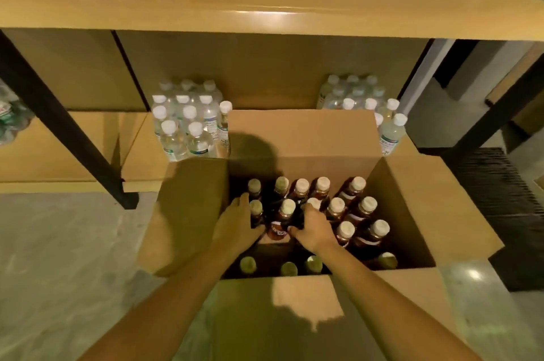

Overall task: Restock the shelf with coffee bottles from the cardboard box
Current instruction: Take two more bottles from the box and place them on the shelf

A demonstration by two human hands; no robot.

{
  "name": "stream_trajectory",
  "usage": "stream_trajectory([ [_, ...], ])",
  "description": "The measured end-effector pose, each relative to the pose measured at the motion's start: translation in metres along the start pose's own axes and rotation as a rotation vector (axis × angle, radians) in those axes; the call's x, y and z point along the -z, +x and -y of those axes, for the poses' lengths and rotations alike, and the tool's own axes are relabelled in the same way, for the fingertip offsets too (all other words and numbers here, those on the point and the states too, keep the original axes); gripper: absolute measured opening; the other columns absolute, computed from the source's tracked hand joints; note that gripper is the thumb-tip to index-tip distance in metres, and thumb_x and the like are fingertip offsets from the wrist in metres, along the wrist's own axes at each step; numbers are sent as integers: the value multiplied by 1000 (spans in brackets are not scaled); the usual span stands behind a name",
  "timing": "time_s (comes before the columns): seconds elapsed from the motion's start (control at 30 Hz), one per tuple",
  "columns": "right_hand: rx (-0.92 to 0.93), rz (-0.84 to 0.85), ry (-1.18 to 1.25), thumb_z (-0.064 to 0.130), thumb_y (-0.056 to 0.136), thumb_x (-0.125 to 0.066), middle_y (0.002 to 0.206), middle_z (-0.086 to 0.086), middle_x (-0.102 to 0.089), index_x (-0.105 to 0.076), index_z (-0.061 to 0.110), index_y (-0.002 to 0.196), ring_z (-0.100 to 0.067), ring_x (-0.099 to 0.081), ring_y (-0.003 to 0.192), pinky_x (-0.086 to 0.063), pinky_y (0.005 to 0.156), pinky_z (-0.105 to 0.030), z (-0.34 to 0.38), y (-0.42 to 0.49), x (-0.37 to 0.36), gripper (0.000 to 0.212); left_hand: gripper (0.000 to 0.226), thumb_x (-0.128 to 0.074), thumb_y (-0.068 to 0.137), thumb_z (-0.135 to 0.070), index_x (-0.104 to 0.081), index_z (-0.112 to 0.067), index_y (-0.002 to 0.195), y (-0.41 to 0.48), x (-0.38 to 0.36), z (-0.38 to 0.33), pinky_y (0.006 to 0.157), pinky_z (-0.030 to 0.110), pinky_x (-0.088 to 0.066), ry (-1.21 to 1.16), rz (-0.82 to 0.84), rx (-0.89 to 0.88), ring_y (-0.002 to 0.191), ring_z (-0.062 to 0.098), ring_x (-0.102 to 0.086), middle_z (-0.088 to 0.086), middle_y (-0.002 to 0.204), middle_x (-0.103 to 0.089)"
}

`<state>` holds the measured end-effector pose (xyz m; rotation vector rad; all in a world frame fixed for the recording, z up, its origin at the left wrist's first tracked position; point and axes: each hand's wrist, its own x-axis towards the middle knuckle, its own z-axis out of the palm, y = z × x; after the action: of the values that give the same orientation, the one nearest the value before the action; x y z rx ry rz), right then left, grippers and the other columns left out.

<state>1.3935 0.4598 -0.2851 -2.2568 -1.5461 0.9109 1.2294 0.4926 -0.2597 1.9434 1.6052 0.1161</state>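
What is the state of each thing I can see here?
cardboard box: open, flaps folded out
coffee bottles: capped, upright in box
left hand: grip on a bottle
right hand: grip on a bottle
water bottles: capped, on lower shelf
upper shelf: mostly bare

matt cardboard box (303, 137), glossy wooden shelf (265, 4)

The cardboard box (300, 137) stood open, flaps spread, directly in front of the shelf (265, 4). Inside the box, dark coffee bottles (362, 213) with pale caps stood upright in rows.
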Motion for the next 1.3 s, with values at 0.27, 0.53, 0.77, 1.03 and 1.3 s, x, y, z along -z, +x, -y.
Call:
stream_trajectory([
  [0.27,-243,4,278,27,80,-70,126,-18,-57,-35,-1,131,-34,-56,115,-47,89,-35,13,36,-32,69,99,-76,69,-29,-17,-9,146,40,-39,2,108,45,-36,-353,2,309,134,33,-37,16,146,-35],
  [0.53,-392,50,349,32,86,-59,125,-8,-59,-49,17,125,-28,-57,114,-45,97,-35,10,70,-56,43,73,-80,66,-25,-49,-16,131,71,-71,25,100,40,-45,-469,-43,327,122,31,-52,10,130,-57],
  [0.77,-322,32,533,18,81,-69,105,-3,-64,-58,16,113,-24,-60,103,-45,81,-27,-11,84,-73,33,54,-78,68,-1,-57,-4,118,84,-90,32,88,29,-42,-752,-101,409,114,25,-56,15,121,-62],
  [1.03,-260,-6,564,27,70,-77,106,-1,-64,-51,17,118,-23,-63,102,-49,77,-23,-17,88,-76,56,61,-77,71,-11,-49,-11,125,76,-80,23,88,28,-44,-678,-146,313,115,30,-57,12,121,-62],
  [1.3,-52,-173,502,47,61,-76,101,0,-70,-56,25,112,-23,-65,96,-51,81,-36,13,41,-22,59,43,-75,73,-13,-53,-11,110,43,-27,2,79,24,-43,-621,-288,146,105,23,-62,3,103,-66],
])
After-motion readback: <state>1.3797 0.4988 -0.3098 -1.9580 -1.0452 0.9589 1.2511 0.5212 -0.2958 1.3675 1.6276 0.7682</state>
